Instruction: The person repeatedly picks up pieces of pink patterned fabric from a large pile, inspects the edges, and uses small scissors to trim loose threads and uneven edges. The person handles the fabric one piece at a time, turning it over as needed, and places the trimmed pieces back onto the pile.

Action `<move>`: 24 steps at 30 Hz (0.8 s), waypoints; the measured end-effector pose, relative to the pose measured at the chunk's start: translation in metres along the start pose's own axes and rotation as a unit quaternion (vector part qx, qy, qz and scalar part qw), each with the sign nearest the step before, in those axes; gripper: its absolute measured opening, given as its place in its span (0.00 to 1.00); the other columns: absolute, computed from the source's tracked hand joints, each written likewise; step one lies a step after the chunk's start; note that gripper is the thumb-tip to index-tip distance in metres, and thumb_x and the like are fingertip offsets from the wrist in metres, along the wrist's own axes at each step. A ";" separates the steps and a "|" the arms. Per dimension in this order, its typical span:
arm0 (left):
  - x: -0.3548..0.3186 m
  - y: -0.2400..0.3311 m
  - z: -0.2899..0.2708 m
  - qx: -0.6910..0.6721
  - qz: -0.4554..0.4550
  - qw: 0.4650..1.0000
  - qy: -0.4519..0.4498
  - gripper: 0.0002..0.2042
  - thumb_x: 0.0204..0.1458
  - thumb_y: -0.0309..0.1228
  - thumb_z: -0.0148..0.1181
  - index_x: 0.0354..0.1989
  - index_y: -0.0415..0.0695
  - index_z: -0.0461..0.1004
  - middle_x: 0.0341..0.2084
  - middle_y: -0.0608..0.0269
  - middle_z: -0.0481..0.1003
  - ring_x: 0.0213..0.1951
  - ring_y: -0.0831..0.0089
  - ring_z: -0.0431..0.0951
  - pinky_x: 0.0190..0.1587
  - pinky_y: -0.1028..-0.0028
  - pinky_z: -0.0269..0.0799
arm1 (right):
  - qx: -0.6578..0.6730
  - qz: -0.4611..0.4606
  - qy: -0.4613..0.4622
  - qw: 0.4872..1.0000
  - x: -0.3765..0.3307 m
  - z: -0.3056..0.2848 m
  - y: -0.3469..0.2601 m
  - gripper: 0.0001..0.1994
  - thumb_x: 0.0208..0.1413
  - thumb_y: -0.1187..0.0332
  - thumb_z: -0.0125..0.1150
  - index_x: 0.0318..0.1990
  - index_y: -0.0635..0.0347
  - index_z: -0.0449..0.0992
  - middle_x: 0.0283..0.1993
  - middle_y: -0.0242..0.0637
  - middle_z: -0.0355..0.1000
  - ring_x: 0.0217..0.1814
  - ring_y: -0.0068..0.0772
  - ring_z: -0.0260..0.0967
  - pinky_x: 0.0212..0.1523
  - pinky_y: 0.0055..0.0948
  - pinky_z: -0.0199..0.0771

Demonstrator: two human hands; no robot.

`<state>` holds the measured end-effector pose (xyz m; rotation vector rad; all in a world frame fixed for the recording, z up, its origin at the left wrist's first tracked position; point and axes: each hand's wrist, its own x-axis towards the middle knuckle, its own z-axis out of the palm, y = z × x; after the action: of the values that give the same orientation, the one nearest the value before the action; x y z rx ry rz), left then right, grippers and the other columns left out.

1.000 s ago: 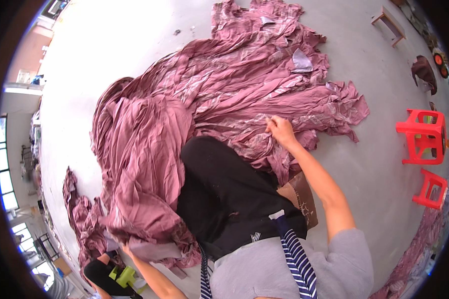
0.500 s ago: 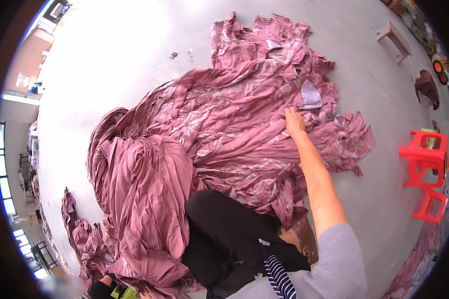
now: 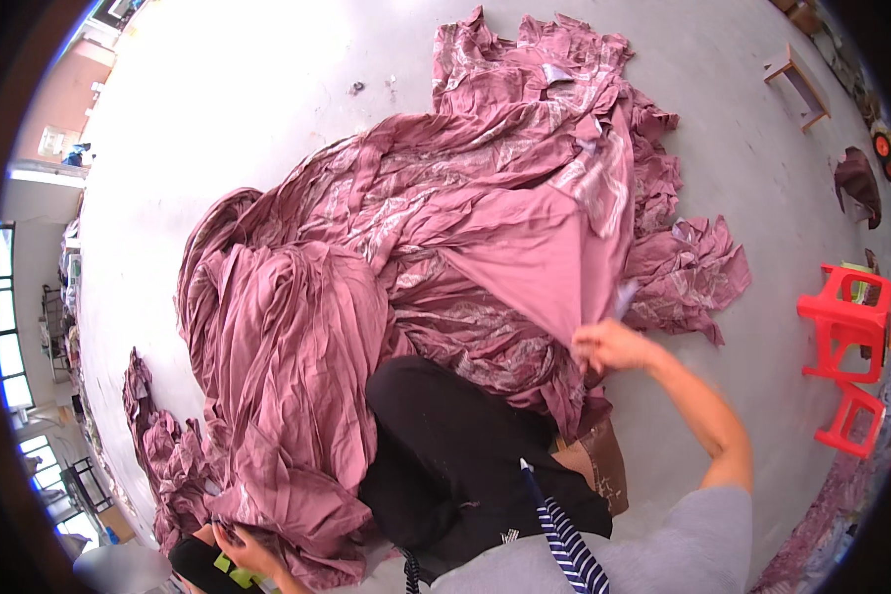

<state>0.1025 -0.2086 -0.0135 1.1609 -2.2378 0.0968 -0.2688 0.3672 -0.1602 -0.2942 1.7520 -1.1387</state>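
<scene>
A large heap of dusty-pink cloth (image 3: pixel 287 327) with whitish patterned bands lies crumpled over the floor before me and beside my legs. My right hand (image 3: pixel 609 346) is closed on an edge of it, pulling a fold taut in a smooth triangle. A pale lavender patch (image 3: pixel 624 297), blurred by motion, hangs by that hand. Another pale patch (image 3: pixel 556 73) shows on the far part of the cloth. At the lower left, my left hand (image 3: pixel 247 549) has its fingers curled by a small dark thing too unclear to name, beside the near end of the cloth.
Red plastic stools (image 3: pixel 846 322) stand at the right, with a small wooden stool (image 3: pixel 797 87) farther off. A dark brown cloth (image 3: pixel 857 186) lies between them. A black and lime-green item (image 3: pixel 213 564) is by my left hand. My black-trousered legs (image 3: pixel 455 445) are folded against the heap.
My right hand has come nearer to me, drawing the cloth edge up and back into a stretched fold. My left hand has come further into view at the lower left.
</scene>
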 end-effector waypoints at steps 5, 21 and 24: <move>-0.030 0.169 0.007 -0.221 0.157 0.950 -0.154 0.10 0.51 0.18 0.56 0.42 0.36 0.76 0.40 0.53 0.77 0.44 0.62 0.76 0.51 0.67 0.70 | 0.142 -0.072 -0.137 0.978 -0.068 0.086 -0.041 0.08 0.63 0.68 0.51 0.35 0.62 0.73 0.26 0.30 0.75 0.21 0.14 0.64 0.25 0.18 0.67; -0.149 0.187 0.003 -0.509 -0.028 0.626 -0.590 0.30 0.53 0.41 0.60 0.62 0.41 0.62 0.62 0.53 0.62 0.62 0.57 0.63 0.63 0.58 0.59 | 0.273 -0.354 -0.437 0.780 -0.073 0.285 -0.273 0.11 0.65 0.67 0.49 0.30 0.63 0.67 0.21 0.32 0.71 0.19 0.21 0.68 0.21 0.21 0.68; -0.127 0.139 0.003 -0.618 -0.272 0.557 -0.484 0.29 0.54 0.42 0.58 0.62 0.41 0.61 0.62 0.53 0.62 0.62 0.57 0.63 0.64 0.58 0.59 | 0.248 -0.332 -0.357 0.837 -0.053 0.278 -0.302 0.10 0.64 0.65 0.50 0.33 0.62 0.71 0.23 0.34 0.72 0.24 0.22 0.71 0.23 0.21 0.70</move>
<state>0.0500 -0.0330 -0.0574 0.9295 -1.5968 -2.4368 -0.1006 0.0861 0.0923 -0.9178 0.6458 -1.6427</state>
